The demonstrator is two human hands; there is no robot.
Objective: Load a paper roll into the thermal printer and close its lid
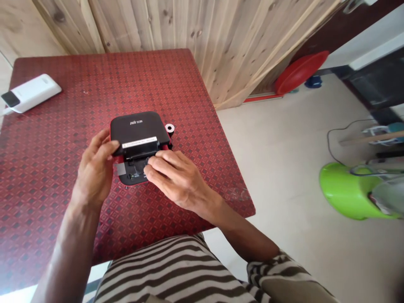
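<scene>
A flat black device with red edges [139, 126], which looks like a portable printer, lies on the red patterned table [151, 80]. Its lower part is uncovered, showing a dark compartment [135, 166] with small inner parts. My left hand [94, 166] grips the left edge, thumb on top and fingers along the side. Over the right of the compartment, the fingers of my right hand [176, 176] are bent and pressed together; what they pinch is hidden. A greyish strip [120, 169] sticks out at the compartment's left. Beside the device's right edge is a small white roll [169, 128] with a dark centre.
At the table's far left lies a white power bank [36, 93] with a cable. A wooden plank wall [176, 25] stands behind the table. On the floor to the right are a green plastic stool or tub [339, 191] and a red basin [299, 73].
</scene>
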